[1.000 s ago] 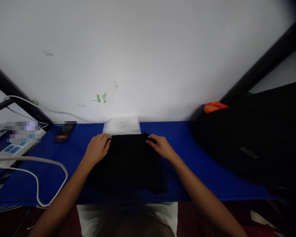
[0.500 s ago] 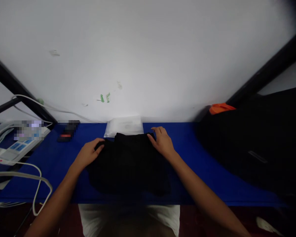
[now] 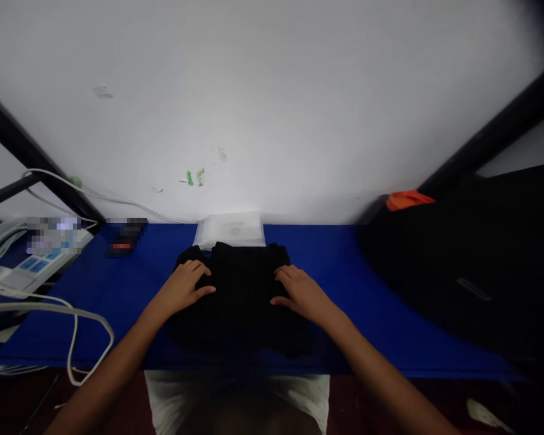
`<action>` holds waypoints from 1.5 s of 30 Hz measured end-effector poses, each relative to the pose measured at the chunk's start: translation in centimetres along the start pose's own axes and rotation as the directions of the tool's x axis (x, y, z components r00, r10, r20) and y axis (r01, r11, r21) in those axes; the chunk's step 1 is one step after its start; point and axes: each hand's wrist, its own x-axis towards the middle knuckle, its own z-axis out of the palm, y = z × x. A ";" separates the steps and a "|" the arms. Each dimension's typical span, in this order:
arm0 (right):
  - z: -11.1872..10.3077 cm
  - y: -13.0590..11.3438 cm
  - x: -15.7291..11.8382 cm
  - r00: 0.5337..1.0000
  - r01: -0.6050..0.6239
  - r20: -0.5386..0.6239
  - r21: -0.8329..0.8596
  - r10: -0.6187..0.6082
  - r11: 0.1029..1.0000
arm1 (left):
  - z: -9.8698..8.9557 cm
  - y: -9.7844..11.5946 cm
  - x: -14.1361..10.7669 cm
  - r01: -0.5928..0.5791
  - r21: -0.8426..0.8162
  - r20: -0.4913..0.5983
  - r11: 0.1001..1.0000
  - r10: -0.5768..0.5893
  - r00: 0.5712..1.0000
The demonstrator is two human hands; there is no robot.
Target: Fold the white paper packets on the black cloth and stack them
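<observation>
A folded black garment (image 3: 242, 296) lies in front of me on the blue table top (image 3: 340, 266). My left hand (image 3: 184, 289) rests flat on the garment's left part, fingers spread and pointing right. My right hand (image 3: 299, 291) lies flat on its right part, fingers pointing left. Neither hand grips anything. Just behind the garment, against the white wall, sits a flat stack of clear plastic bags (image 3: 230, 229).
A large heap of black cloth (image 3: 471, 266) with an orange item (image 3: 408, 199) on top fills the right side. At the left lie a white power strip (image 3: 25, 272), white cables (image 3: 72, 320) and a small dark object (image 3: 123, 238). Black frame posts stand at both sides.
Both hands have left the garment's far corners and come toward me, onto its middle, where they now lie flat. The garment's far edge sits closer to the plastic bags.
</observation>
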 end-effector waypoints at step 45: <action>5.3 -8.0 -1.6 0.935 -0.346 -0.093 -0.023 0.343 0.938 | 4.1 5.7 -3.0 0.355 0.289 -0.070 0.889 -0.351 0.934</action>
